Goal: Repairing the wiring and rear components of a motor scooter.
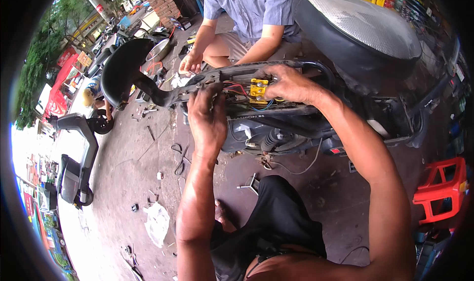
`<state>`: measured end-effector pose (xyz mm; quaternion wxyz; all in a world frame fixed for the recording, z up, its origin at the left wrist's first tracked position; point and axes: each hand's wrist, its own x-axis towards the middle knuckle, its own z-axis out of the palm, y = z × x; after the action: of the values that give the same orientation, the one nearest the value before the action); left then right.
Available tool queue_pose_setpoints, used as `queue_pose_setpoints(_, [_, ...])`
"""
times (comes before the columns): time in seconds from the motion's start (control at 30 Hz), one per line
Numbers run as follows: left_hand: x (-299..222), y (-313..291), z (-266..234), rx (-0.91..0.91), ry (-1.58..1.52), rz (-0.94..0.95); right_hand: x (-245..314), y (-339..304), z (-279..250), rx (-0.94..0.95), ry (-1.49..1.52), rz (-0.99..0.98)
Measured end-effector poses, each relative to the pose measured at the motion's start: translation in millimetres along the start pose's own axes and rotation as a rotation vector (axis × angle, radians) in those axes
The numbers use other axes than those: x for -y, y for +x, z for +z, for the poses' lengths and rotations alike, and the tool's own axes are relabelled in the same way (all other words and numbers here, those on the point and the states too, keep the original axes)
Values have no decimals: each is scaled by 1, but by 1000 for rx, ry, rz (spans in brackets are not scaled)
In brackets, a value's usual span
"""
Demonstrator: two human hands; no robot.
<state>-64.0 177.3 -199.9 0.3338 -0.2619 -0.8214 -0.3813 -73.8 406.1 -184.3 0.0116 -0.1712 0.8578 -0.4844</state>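
An electric scooter (pixel 306 125) lies in front of me with its upper body opened, showing wires inside. My right hand (pixel 291 85) reaches in from the right, its fingers closed on the right side of a yellow terminal block (pixel 257 91) with metal screws. Red wires (pixel 236 86) lead off to the block's left, and a blue wire (pixel 264 106) curves below it. Over the scooter's left part, beside the black mudguard's (pixel 126 73) bracket, my left hand (pixel 206 114) has curled fingers. What they grip is hidden from view.
Across the scooter squats a person in a blue shirt (pixel 249 7). A black seat (pixel 355 31) with a silvery top stands at the far right, a red stool (pixel 442 189) at the right. Another scooter (pixel 79 157) is at the left. A plastic bag (pixel 157 224) and loose tools litter the ground.
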Motion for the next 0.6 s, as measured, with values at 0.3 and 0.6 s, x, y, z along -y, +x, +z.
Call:
queue_pose_setpoints(0.3, [9, -15, -10, 32, -684, -562, -12, 16, 2, -13, -138, -71])
queue_pose_setpoints(0.6, [21, -19, -16, 23, -876, -538, -10, 9, 0, -1, 129, -80])
